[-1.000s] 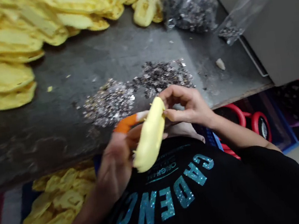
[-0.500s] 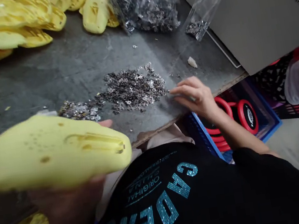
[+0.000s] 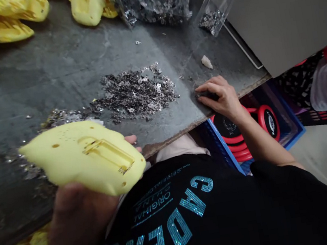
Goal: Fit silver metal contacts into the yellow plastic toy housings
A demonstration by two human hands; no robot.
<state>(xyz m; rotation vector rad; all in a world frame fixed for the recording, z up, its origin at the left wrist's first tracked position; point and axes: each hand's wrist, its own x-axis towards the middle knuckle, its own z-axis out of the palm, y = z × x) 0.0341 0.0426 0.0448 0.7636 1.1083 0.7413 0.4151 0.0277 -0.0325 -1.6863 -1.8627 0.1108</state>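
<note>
Head view: since half a second ago, the left hand (image 3: 81, 198) has tipped the shell (image 3: 73, 160) so its recess (image 3: 109, 157) shows more fully, easier to work on; the right hand (image 3: 223, 98) has moved farther right of the dark heap (image 3: 139, 95). The left grip clasps the shell near-left of that heap; the right grip is curled, contents unclear. Counted: one held shell, one paler heap (image 3: 66, 115) left of the dark one, one lump (image 3: 206, 62) right.

It looks like a workshop, with loose metal pieces (image 3: 137, 95), bagged parts (image 3: 161, 4) and yellow moulded shells (image 3: 8, 29) across a worn table (image 3: 59, 64).
</note>
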